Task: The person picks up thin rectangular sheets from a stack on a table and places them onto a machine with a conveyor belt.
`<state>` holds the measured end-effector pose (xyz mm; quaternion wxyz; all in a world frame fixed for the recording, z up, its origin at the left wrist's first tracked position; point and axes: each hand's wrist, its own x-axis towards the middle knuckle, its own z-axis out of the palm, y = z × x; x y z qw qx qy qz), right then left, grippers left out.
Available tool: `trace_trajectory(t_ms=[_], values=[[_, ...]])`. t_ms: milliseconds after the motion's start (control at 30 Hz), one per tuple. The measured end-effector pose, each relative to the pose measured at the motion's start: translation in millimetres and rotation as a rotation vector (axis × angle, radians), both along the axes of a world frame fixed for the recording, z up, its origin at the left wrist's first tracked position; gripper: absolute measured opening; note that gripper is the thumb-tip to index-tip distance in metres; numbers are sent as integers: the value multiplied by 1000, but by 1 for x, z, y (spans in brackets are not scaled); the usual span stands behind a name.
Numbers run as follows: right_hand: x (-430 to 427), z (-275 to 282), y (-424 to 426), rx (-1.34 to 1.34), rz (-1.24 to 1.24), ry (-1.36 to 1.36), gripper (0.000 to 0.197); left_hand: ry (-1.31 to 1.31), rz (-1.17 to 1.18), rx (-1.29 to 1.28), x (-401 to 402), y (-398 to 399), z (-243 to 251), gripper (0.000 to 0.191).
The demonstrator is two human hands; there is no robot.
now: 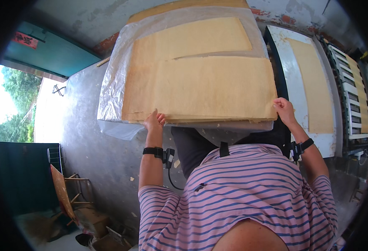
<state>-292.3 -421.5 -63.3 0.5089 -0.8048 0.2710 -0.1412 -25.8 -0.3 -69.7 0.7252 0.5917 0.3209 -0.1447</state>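
Note:
Before me lies a stack of thin tan sheets (pixel 202 86) with ragged front edges; their material I cannot settle. A second tan sheet (pixel 190 37) lies beyond it, a narrow gap showing between the two. My left hand (pixel 155 120) is at the stack's front edge, left of its middle, thumb up and fingers curled at the edge. At the right edge, close to the front corner, my right hand (pixel 283 108) pinches the sheet between thumb and fingers. Clear plastic film (pixel 113 94) lies beneath the stack and hangs over the front.
To the right, a white-topped machine bed (pixel 292 72) carries another tan sheet (pixel 314 84). Beyond it is a slatted conveyor (pixel 348 91). A wooden board (pixel 187 7) shows behind the film. On the floor at lower left are a tilted folding table (pixel 62 191) and a cardboard box (pixel 93 219).

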Motion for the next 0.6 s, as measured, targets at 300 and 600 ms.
trace_trajectory(t_ms=[300, 600], values=[[2, -23, -11, -154, -24, -31, 15, 122, -59, -190, 8, 2, -13, 22], [17, 3, -6, -203, -125, -12, 17, 77, -116, -139, -5, 3, -10, 25]])
